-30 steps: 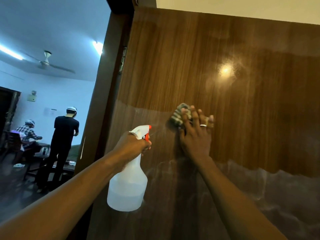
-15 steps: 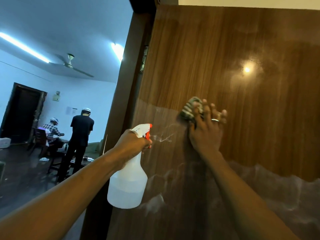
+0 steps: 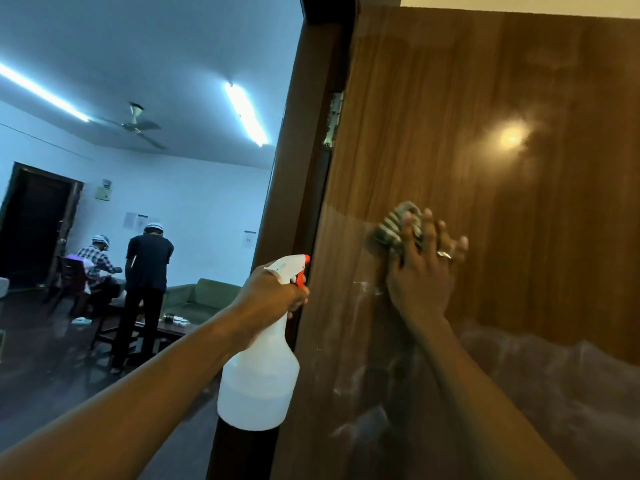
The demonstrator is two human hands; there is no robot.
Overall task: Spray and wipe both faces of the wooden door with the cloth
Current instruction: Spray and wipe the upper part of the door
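Pressing with our right hand [image 3: 420, 271], fingers splayed flat, the striped cloth [image 3: 394, 226] onto the wooden door [image 3: 519, 202]. Our left hand [image 3: 270, 292] grips the spray bottle [image 3: 259, 382] at its neck, left of the cloth, nozzle at the door's hinge edge. Wet streaks below.

Nothing legible; the paper notices [image 3: 135, 220] on the far wall [image 3: 201, 199] seem too small.

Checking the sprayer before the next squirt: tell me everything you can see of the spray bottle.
The spray bottle is translucent white plastic: rounded body, narrow neck, white head with orange nozzle and trigger. It seems partly filled with clear liquid. It is held roughly upright, nozzle pointing toward the wooden door near its hinge edge. The left hand grips its neck, fingers round the trigger.
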